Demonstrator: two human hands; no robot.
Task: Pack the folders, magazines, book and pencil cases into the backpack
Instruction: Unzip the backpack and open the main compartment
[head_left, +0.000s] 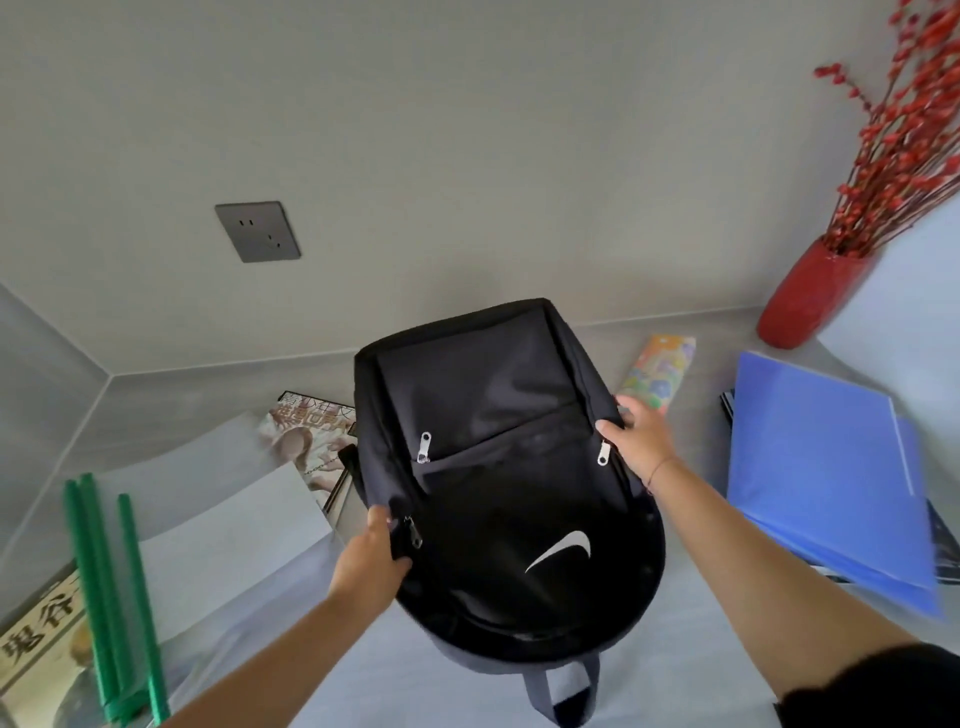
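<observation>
Backpack (498, 467), black with a white swoosh, lies front-up on the table (675, 649) between the two hands, its zippers apparently all closed. The left hand (371, 564) grips its left edge beside a zipper pull; the right hand (636, 436) clasps its right edge near another silver pull.

Nothing seems to be packed yet, so the task looks barely begun. Left of the left hand lie clear folders with green spines (119, 597), a magazine (311, 447) tucked partly under the backpack, and a book with a yellowish cover (41, 654). Just beyond the right hand rests a floral pencil case (657, 374); further right sits a blue folder (826, 478) atop what may be more magazines, though only dark edges show.

Opening the main compartment is likely next.
</observation>
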